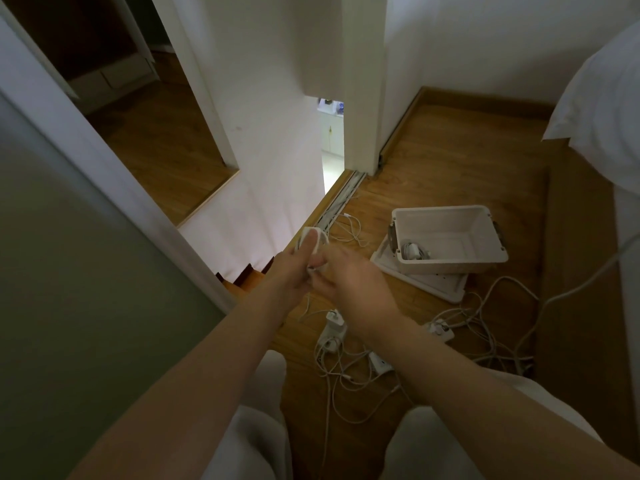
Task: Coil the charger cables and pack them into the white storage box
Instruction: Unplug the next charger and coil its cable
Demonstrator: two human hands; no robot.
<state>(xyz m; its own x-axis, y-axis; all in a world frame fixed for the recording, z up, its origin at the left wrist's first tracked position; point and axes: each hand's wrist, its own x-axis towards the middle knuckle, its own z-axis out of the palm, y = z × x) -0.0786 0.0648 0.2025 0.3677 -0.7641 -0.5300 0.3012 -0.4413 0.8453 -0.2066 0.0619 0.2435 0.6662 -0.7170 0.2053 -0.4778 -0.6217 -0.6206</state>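
My left hand (294, 268) grips a small coil of white charger cable (317, 241), thumb pressed on top of the loops. My right hand (353, 289) is curled against the coil's lower end, pinching the cable there. A loose tail hangs down from the hands toward the floor. The white storage box (450, 263) stands open on the wooden floor to the right, resting on its lid (433, 284). One coiled charger (414, 252) lies inside the box at its left end. Several loose white cables and plugs (349, 355) lie tangled on the floor below my hands.
A white power adapter (335, 322) and a power strip (441, 330) sit among the cables. Another loose cable (349, 228) lies by the sliding door track. A white pillow and bed (606, 98) are at the right, a white wall at the left. My knees are at the bottom.
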